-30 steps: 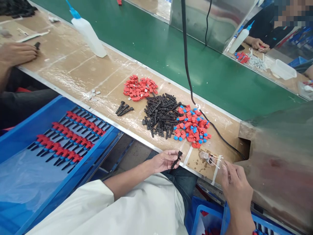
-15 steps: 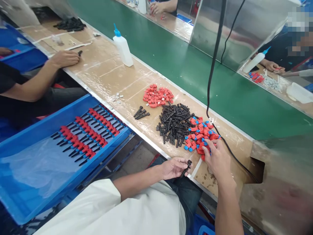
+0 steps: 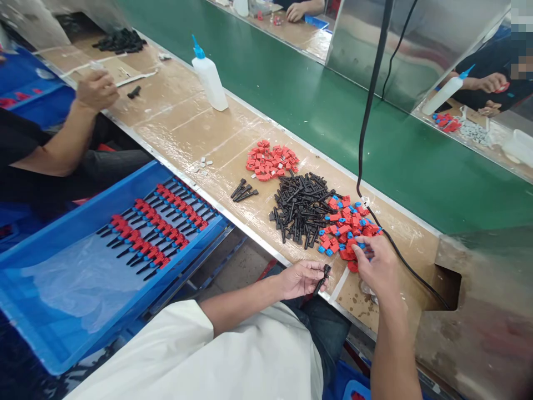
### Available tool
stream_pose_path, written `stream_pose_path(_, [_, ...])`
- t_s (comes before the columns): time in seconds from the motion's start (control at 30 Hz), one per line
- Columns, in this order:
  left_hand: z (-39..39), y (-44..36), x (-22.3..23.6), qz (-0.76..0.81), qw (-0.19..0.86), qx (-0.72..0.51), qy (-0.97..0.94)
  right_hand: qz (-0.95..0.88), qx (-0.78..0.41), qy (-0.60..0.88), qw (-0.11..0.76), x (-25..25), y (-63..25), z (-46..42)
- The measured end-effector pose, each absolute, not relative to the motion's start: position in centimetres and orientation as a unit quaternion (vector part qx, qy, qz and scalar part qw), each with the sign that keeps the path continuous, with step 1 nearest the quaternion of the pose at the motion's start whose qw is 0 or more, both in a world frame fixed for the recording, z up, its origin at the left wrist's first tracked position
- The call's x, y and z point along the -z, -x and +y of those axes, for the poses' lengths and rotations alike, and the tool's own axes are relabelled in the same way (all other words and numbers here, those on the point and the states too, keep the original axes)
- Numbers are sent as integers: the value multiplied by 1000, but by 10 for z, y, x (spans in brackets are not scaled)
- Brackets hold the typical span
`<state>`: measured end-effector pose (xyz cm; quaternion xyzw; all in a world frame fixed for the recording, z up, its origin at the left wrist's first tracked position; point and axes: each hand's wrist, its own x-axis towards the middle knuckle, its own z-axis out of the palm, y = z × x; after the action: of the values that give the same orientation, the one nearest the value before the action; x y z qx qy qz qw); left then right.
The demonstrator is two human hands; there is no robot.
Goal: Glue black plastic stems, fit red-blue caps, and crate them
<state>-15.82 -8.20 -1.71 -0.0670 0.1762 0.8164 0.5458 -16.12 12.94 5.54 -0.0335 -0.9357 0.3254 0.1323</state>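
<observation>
My left hand [image 3: 302, 279] is closed on a black stick-shaped plastic part [image 3: 321, 279] with a wider block end, held tilted above the table's front edge. At the pile of red-and-blue plastic pieces [image 3: 343, 225], my right hand [image 3: 378, 264] has its thumb and forefinger pinched at a piece on the near right side. The fingers partly cover that piece. Left of this pile lies a heap of black stick parts [image 3: 300, 205], touching it. Behind the black heap sits a pile of red pieces [image 3: 270, 161]. Several black sticks [image 3: 244, 191] lie apart to the left.
A blue tray [image 3: 54, 353] at my left holds rows of joined red, blue and black parts. A white squeeze bottle [image 3: 211, 83] stands near the green belt [image 3: 291, 105]. A black cable [image 3: 366, 128] hangs behind my right hand. A co-worker's hand [image 3: 97, 89] is at far left.
My right hand has moved from beside the small cups and thin sticks to the red-and-blue pile, where its fingers close at a piece. The left hand keeps hold of the black part. The view has shifted.
</observation>
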Motion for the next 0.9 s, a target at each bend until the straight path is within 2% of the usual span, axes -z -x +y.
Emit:
stream_pose_path(0.17, [-75,158,5,162,557,-813,43,-697,-653,223,195,-66,113,118])
stream_pose_path(0.27, [-68,154,-9,148,575,-805,8,-555,-763,273,184,-65,81,99])
stream_pose_path(0.4, [-60,143,-24,143,592,-793,-17,-498,-790,311,176,-55,48,76])
stream_pose_path(0.57, [-58,127,-27,163,600,-783,-5,-513,-794,282,161,-40,14,66])
stream_pose_path(0.9, [-84,79,-40,256,610,-750,12,-550,-758,276,216,-34,-36,20])
